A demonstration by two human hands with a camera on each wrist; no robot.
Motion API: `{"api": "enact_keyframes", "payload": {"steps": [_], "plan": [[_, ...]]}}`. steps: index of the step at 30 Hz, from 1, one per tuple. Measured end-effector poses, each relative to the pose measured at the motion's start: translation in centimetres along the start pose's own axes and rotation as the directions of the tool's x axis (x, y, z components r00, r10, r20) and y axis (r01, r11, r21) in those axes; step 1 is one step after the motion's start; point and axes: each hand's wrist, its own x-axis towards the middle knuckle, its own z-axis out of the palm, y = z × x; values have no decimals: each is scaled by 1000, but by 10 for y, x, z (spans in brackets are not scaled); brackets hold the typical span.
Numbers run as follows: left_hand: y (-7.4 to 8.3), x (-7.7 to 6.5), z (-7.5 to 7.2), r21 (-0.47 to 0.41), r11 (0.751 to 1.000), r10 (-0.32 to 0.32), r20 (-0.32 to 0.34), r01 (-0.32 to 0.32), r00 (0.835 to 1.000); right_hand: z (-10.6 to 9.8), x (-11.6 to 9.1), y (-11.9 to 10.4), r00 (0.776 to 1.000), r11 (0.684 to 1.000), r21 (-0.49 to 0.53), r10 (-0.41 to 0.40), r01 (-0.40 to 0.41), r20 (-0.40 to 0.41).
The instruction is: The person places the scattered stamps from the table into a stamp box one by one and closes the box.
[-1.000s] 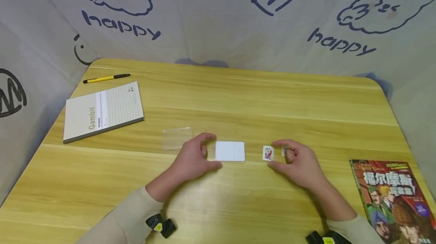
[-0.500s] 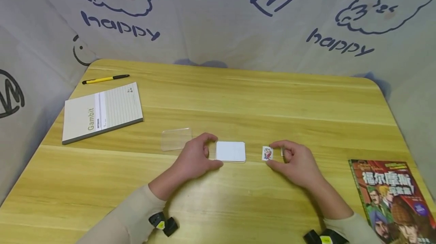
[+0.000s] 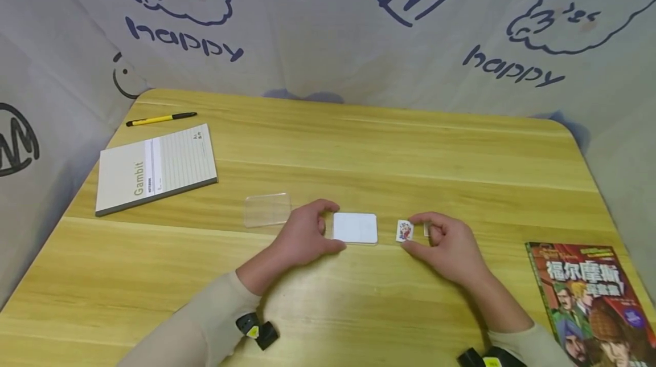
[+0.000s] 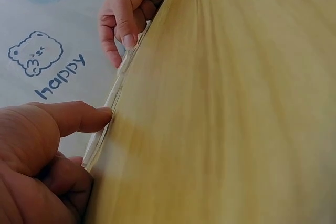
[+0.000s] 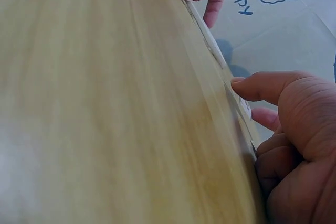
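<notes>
In the head view my left hand (image 3: 307, 234) grips the left end of a flat stack of white cards (image 3: 355, 228), thumb on the near side and index finger on the far side. A clear edge shows at the stack's left end. To its right, my right hand (image 3: 447, 247) pinches a small white picture card (image 3: 404, 231) with a coloured print between thumb and index finger. A small clear piece (image 3: 426, 229) shows behind the right fingers. A short gap separates stack and picture card. Both wrist views see these flat things edge-on, low on the table.
A clear plastic lid (image 3: 267, 210) lies just left of the left hand. Farther left are a Gambit notebook (image 3: 156, 170) and a yellow-black pen (image 3: 161, 119). A colourful book (image 3: 589, 298) lies by the right forearm. A cloth with drawings (image 3: 307, 25) hangs behind the wooden table (image 3: 379, 150).
My left hand has slid the white card stack a little to the right, narrowing the gap to the picture card. The right hand has stayed almost in place.
</notes>
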Motion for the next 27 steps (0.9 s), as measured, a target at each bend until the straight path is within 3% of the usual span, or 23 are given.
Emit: {"api": "enact_keyframes", "payload": {"steps": [15, 27], "plan": [[3, 5, 6, -36, 998, -45, 0, 45, 999, -1, -2, -1, 999, 997, 72, 12, -9, -46], [1, 4, 2, -55, 998, -22, 40, 25, 999, 1, -1, -4, 997, 992, 123, -15, 25, -81]]}}
